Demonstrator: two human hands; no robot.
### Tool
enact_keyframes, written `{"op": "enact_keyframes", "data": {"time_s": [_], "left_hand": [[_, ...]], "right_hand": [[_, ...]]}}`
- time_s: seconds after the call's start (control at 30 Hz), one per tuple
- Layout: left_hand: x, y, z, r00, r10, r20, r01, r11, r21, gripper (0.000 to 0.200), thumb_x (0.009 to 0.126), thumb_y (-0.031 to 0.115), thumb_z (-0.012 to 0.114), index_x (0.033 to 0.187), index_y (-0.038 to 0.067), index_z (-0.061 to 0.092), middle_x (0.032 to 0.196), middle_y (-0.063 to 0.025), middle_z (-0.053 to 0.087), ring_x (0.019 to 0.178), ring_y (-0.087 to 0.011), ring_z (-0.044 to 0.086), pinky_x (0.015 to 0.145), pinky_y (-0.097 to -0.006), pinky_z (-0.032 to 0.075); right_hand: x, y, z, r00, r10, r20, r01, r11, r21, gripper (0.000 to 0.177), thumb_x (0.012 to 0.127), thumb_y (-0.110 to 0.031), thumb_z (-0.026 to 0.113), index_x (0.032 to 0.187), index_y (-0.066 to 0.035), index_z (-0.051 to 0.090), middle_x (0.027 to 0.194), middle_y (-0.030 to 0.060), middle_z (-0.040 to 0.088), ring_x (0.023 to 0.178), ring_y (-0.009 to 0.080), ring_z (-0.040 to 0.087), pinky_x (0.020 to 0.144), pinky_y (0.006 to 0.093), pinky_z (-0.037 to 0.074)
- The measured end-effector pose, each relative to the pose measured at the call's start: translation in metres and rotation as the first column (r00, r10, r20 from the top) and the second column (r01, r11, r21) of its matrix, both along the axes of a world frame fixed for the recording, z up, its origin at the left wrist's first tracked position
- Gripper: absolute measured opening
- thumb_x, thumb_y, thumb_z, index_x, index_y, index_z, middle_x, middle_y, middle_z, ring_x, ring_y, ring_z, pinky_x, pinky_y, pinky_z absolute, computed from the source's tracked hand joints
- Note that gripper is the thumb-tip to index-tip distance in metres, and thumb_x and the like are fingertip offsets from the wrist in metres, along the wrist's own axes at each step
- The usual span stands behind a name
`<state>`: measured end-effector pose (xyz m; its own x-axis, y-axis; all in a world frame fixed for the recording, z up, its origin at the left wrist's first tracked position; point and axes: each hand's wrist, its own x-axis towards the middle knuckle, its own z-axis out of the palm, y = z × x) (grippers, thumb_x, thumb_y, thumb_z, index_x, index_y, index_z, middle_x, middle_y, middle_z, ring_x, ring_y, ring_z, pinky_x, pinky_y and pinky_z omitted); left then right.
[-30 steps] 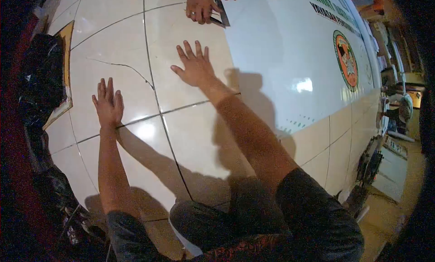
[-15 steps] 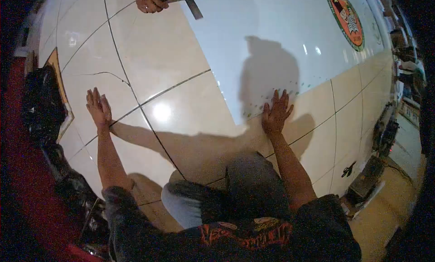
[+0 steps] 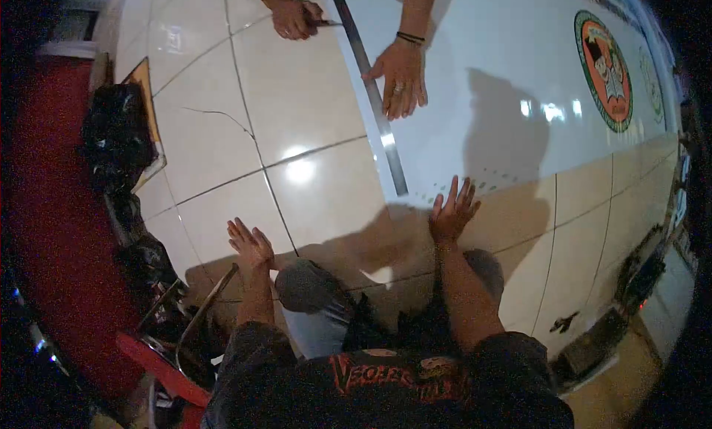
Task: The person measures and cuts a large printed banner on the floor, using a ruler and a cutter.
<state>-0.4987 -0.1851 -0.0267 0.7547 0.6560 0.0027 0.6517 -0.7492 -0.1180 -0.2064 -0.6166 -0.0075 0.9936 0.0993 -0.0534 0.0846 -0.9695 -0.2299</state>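
A large white printed sheet [image 3: 489, 36] lies on the tiled floor. My right hand [image 3: 454, 212] is open, its fingers spread over the sheet's near edge by small green marks. My left hand [image 3: 251, 243] is also open, held low over or resting on the tiles near my knee; contact cannot be made out. A long metal ruler [image 3: 395, 164] runs along the sheet's left edge. Another person's hand [image 3: 401, 77] presses beside the ruler, while that person's other hand [image 3: 294, 18] grips a thin blade-like tool [image 3: 326, 23] against the ruler's side.
A round orange and green emblem [image 3: 610, 71] is printed on the sheet at right. Black plastic bags [image 3: 119, 132] lie at left, by a red surface [image 3: 52, 177]. Scissors [image 3: 564, 323] rest on the floor at lower right. A dark box [image 3: 591, 345] stands near them.
The ruler now lies farther down along the sheet's left edge, and the other person's second hand has come onto it. My left hand has moved right and closer to me.
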Motion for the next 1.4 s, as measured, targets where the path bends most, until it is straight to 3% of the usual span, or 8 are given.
{"op": "enact_keyframes", "data": {"time_s": [0.1, 0.2, 0.33, 0.4, 0.47, 0.6, 0.87, 1.4], "left_hand": [[0.007, 0.000, 0.004, 0.985, 0.171, 0.029, -0.164, 0.973, -0.160, 0.064, 0.104, 0.041, 0.033, 0.155, 0.002, 0.023, 0.161, -0.0238, 0.016, 0.149, -0.0415, 0.014, 0.118, -0.0604, 0.009], [-0.018, 0.001, -0.016, 1.000, -0.005, 0.022, 0.004, 0.999, 0.043, 0.066, 0.104, 0.042, 0.034, 0.154, 0.000, 0.024, 0.161, -0.0249, 0.016, 0.149, -0.0427, 0.014, 0.118, -0.0604, 0.007], [0.013, -0.007, -0.004, 0.962, 0.196, 0.187, -0.146, 0.956, -0.253, 0.069, 0.103, 0.048, 0.035, 0.155, 0.003, 0.024, 0.161, -0.0242, 0.015, 0.149, -0.0417, 0.014, 0.118, -0.0602, 0.009], [0.028, 0.013, -0.053, 0.909, 0.397, -0.130, -0.402, 0.915, -0.018, 0.073, 0.100, 0.052, 0.039, 0.155, 0.004, 0.025, 0.161, -0.0251, 0.015, 0.149, -0.0413, 0.013, 0.118, -0.0596, 0.010], [0.124, -0.045, 0.009, 0.664, 0.747, -0.010, -0.706, 0.623, -0.336, 0.079, 0.097, 0.053, 0.044, 0.155, 0.004, 0.022, 0.161, -0.0263, 0.016, 0.149, -0.0412, 0.014, 0.119, -0.0583, 0.010], [0.174, -0.109, -0.001, 0.910, 0.079, 0.408, 0.136, 0.871, -0.472, 0.070, 0.098, 0.045, 0.044, 0.155, 0.009, 0.025, 0.161, -0.0240, 0.016, 0.150, -0.0415, 0.012, 0.116, -0.0657, 0.005], [0.192, -0.139, 0.019, 0.994, -0.068, 0.087, 0.089, 0.960, -0.264, 0.063, 0.100, 0.041, 0.036, 0.155, 0.013, 0.028, 0.162, -0.0221, 0.017, 0.150, -0.0392, 0.013, 0.114, -0.0694, 0.003], [0.192, -0.138, 0.013, 0.979, -0.099, 0.178, 0.135, 0.970, -0.201, 0.060, 0.102, 0.043, 0.036, 0.154, 0.014, 0.031, 0.161, -0.0215, 0.021, 0.149, -0.0412, 0.018, 0.112, -0.0714, 0.008]], "right_hand": [[0.000, 0.003, 0.000, 1.000, 0.006, 0.031, -0.006, 1.000, -0.008, 0.059, 0.100, -0.034, 0.045, 0.154, -0.013, 0.032, 0.160, 0.0177, 0.024, 0.147, 0.0419, 0.022, 0.115, 0.0664, 0.011], [-0.011, -0.002, -0.005, 0.998, 0.034, 0.059, -0.030, 0.998, -0.058, 0.060, 0.099, -0.034, 0.047, 0.154, -0.013, 0.033, 0.161, 0.0177, 0.023, 0.147, 0.0404, 0.022, 0.113, 0.0687, 0.014], [-0.012, -0.002, -0.007, 0.995, 0.029, 0.094, -0.022, 0.997, -0.077, 0.060, 0.099, -0.036, 0.047, 0.153, -0.013, 0.034, 0.161, 0.0174, 0.023, 0.147, 0.0392, 0.022, 0.112, 0.0702, 0.016], [-0.013, -0.002, -0.010, 0.995, 0.006, 0.101, 0.000, 0.998, -0.064, 0.060, 0.099, -0.037, 0.046, 0.153, -0.013, 0.034, 0.161, 0.0166, 0.022, 0.148, 0.0387, 0.021, 0.112, 0.0703, 0.016], [-0.012, -0.004, -0.014, 0.986, 0.046, 0.161, -0.030, 0.995, -0.095, 0.060, 0.099, -0.038, 0.046, 0.153, -0.013, 0.034, 0.161, 0.0162, 0.023, 0.148, 0.0385, 0.022, 0.112, 0.0703, 0.017], [-0.014, -0.005, -0.007, 0.991, 0.040, 0.129, -0.030, 0.997, -0.077, 0.055, 0.099, -0.036, 0.048, 0.149, -0.014, 0.042, 0.161, 0.0165, 0.023, 0.147, 0.0385, 0.023, 0.111, 0.0702, 0.019], [0.001, 0.011, -0.016, 0.824, 0.539, 0.175, -0.567, 0.785, 0.251, 0.040, 0.095, -0.026, 0.060, 0.132, -0.012, 0.061, 0.142, 0.0059, 0.055, 0.140, 0.0372, 0.037, 0.114, 0.0575, 0.025], [-0.005, 0.019, -0.017, 0.739, 0.649, 0.184, -0.672, 0.730, 0.123, 0.046, 0.088, -0.041, 0.067, 0.130, -0.023, 0.063, 0.145, -0.0038, 0.052, 0.142, 0.0341, 0.035, 0.113, 0.0662, 0.016]]}}
